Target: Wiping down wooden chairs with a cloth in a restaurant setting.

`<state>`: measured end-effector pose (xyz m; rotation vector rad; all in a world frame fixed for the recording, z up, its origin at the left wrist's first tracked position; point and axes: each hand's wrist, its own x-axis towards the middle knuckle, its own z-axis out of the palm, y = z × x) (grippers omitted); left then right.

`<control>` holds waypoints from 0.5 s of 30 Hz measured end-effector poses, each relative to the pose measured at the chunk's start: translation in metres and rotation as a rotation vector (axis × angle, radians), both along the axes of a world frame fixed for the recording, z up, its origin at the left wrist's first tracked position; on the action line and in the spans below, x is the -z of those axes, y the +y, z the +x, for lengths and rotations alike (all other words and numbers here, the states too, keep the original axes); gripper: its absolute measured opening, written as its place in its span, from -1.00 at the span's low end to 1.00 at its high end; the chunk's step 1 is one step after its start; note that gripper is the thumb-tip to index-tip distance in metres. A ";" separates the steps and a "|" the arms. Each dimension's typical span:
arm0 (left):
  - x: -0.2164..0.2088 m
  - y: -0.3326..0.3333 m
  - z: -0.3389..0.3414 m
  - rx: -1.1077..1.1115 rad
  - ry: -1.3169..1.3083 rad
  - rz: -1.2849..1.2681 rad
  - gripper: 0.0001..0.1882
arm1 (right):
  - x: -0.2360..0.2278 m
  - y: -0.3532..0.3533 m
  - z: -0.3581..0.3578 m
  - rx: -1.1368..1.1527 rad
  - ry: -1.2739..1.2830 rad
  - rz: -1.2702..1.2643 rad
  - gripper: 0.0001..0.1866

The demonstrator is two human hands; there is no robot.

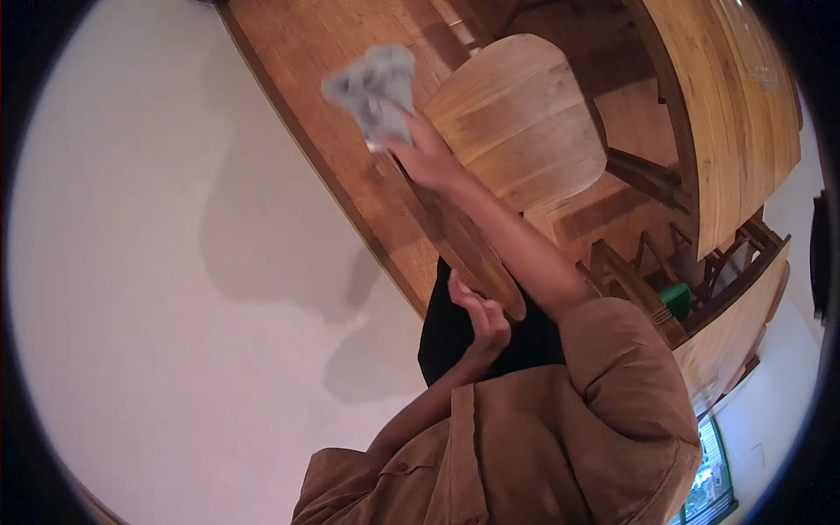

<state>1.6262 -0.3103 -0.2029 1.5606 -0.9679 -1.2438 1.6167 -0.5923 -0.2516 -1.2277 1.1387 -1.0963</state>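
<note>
A wooden chair stands in front of me, its pale, rounded seat (529, 122) beyond its brown backrest (459, 241). The near end of that backrest is in my left hand (486, 325), with the fingers curled against its edge. My right arm reaches across to the backrest's far end. There my right hand (426, 156) grips a crumpled grey cloth (374, 92), which is smeared by motion. The cloth lies at or just above the wood; whether it touches I cannot tell.
A white wall (175, 262) runs along the left, with a baseboard at the wooden floor (297, 79). A wooden table (744, 114) stands at the right. Behind it are more chairs, a green item (675, 301) and a second table (731, 337). A window (710, 472) shows lower right.
</note>
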 end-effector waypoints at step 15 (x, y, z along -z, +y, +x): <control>-0.001 0.003 0.061 -0.255 0.314 0.480 -0.16 | -0.031 0.298 -0.135 -0.023 0.107 0.205 -0.40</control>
